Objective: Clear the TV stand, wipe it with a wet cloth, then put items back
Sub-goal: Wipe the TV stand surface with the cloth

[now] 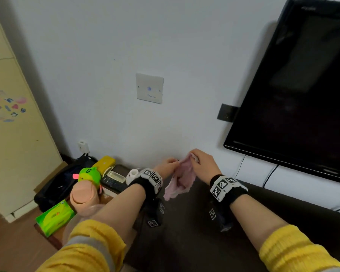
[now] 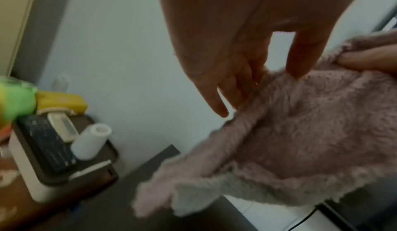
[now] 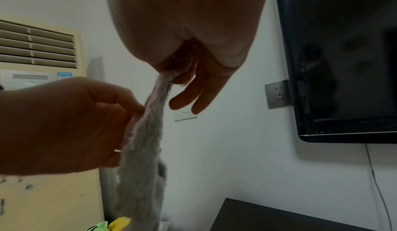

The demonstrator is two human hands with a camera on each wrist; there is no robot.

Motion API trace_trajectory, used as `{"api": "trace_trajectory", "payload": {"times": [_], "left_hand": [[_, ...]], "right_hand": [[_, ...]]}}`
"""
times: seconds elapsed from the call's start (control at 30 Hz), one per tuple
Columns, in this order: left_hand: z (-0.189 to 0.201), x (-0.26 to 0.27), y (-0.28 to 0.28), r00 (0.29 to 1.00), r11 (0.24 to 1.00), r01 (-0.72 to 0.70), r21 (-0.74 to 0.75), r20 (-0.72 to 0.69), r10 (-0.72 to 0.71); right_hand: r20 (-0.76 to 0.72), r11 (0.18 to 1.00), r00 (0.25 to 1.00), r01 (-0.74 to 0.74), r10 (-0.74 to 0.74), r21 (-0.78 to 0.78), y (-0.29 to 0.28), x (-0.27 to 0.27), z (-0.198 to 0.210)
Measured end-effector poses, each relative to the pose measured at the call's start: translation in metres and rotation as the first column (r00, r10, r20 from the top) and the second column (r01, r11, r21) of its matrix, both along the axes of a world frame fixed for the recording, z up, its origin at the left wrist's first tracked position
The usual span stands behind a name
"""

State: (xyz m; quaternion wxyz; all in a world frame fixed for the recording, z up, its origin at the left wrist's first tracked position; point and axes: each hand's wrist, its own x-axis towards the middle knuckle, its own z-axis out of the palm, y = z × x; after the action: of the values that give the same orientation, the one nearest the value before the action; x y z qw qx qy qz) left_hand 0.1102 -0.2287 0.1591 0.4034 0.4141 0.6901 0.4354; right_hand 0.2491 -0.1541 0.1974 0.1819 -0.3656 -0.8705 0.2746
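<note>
A fluffy pink cloth point(image 1: 182, 178) hangs in the air above the dark TV stand point(image 1: 194, 242), held between both hands. My left hand point(image 1: 170, 162) pinches its upper left edge between thumb and fingers point(image 2: 225, 95). My right hand point(image 1: 195, 157) grips the upper right corner, and the cloth point(image 3: 141, 149) droops from it in the right wrist view. The lower corners of the cloth point(image 2: 279, 141) dangle free over the stand's left end. The stand's top shows dark and bare beneath the hands.
To the left, a side table holds a dark tray point(image 2: 64, 166) with a remote point(image 1: 112, 182), a white bottle point(image 2: 91, 141), a yellow case point(image 1: 104, 162), a green toy point(image 1: 89, 174) and a green tissue pack point(image 1: 54, 217). A black TV point(image 1: 302, 85) hangs at right.
</note>
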Motion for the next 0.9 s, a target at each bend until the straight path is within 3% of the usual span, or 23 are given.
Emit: {"api": "trace_trajectory", "payload": {"times": [0.1,0.17,0.27,0.37,0.53,0.73,0.9], "left_hand": [[-0.009,0.01,0.006,0.982,0.993,-0.103,0.054,0.162,0.093],[-0.01,0.012,0.011,0.997,0.997,-0.021,0.07,0.077,0.016],[-0.002,0.01,0.018,0.98,0.993,0.111,0.034,-0.172,-0.104],[0.006,0.002,0.026,0.969,0.992,0.122,-0.024,-0.215,-0.124],[0.017,0.0,0.022,0.887,0.964,0.249,-0.088,-0.379,-0.264],[0.017,-0.023,0.019,0.825,0.932,0.36,-0.039,-0.453,-0.337],[0.023,-0.039,0.012,0.827,0.927,0.366,-0.08,-0.429,-0.364]], "right_hand": [[-0.03,0.999,0.999,0.025,-0.024,0.028,0.009,0.004,0.005],[-0.059,0.998,0.998,0.023,-0.02,0.054,0.013,0.006,0.009],[-0.157,0.996,0.987,0.044,-0.032,0.076,0.015,0.008,0.012],[-0.217,0.993,0.971,0.11,-0.096,0.053,0.016,0.008,0.011],[-0.182,0.99,0.974,0.141,-0.134,0.027,0.019,0.011,0.011],[-0.133,0.983,0.974,0.185,-0.182,0.014,0.025,0.02,0.011],[-0.086,0.959,0.958,0.28,-0.275,0.043,0.023,0.025,0.007]]}}
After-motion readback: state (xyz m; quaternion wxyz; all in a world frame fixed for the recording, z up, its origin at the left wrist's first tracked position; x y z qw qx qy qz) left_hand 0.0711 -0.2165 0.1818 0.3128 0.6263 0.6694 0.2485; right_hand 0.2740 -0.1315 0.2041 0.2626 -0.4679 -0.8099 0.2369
